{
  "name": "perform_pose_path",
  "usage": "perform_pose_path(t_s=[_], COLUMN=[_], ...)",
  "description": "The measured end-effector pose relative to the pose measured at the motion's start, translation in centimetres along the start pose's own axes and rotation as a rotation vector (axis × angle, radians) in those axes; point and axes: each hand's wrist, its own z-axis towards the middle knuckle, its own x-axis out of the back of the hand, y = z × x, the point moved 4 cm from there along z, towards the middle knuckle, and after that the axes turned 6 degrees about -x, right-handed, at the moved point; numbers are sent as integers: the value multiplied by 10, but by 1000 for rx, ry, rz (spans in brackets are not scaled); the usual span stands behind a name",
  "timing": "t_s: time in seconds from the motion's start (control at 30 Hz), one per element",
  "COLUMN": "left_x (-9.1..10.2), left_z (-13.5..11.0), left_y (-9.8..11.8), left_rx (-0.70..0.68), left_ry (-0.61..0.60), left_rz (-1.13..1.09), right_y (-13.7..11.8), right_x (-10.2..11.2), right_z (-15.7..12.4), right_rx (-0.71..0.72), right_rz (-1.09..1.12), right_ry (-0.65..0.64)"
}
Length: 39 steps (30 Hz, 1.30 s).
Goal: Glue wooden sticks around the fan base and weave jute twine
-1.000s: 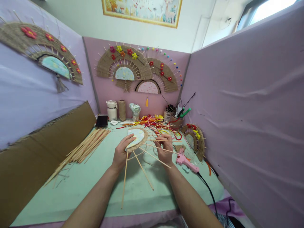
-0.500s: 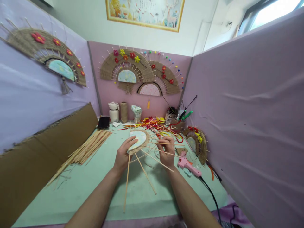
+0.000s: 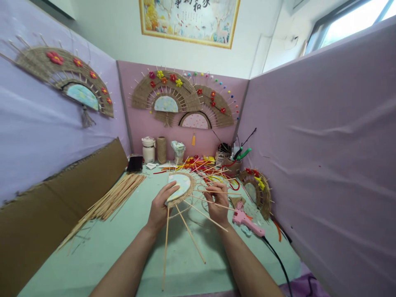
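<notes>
A half-made fan sits between my hands over the green table: a pale blue half-disc rimmed with jute twine, with thin bamboo sticks fanning out from it. My left hand grips the disc's lower edge, thumb on its face. My right hand is closed among the sticks on the right side, pinching what looks like the jute twine; the strand itself is hard to make out.
A pink glue gun with a black cord lies right of my hand. A bundle of loose sticks lies left, beside cardboard sheets. Twine spool, jar, tool cup and coloured strips stand at the back. A finished fan leans on the right wall.
The view has tilted up slightly, so everything sits lower in frame. My hands hold the same grip on the fan; the right hand has shifted only slightly among the sticks.
</notes>
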Motion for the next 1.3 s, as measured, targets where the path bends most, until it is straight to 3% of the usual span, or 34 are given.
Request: perform_pose_path(t_s=[0.8, 0.97, 1.1, 1.3], left_x=[1, 6, 11, 12], left_z=[-2, 1, 2, 4], left_y=[-4, 0, 6, 12], left_rx=[-18, -19, -44, -83], left_ry=[17, 60, 118, 148], left_rz=[8, 52, 85, 113], right_y=[3, 4, 8, 37], right_x=[-1, 2, 27, 107], right_z=[1, -1, -7, -9], right_rx=[3, -19, -51, -363], right_rz=[-14, -63, -167, -606], right_ry=[-9, -147, -400, -644])
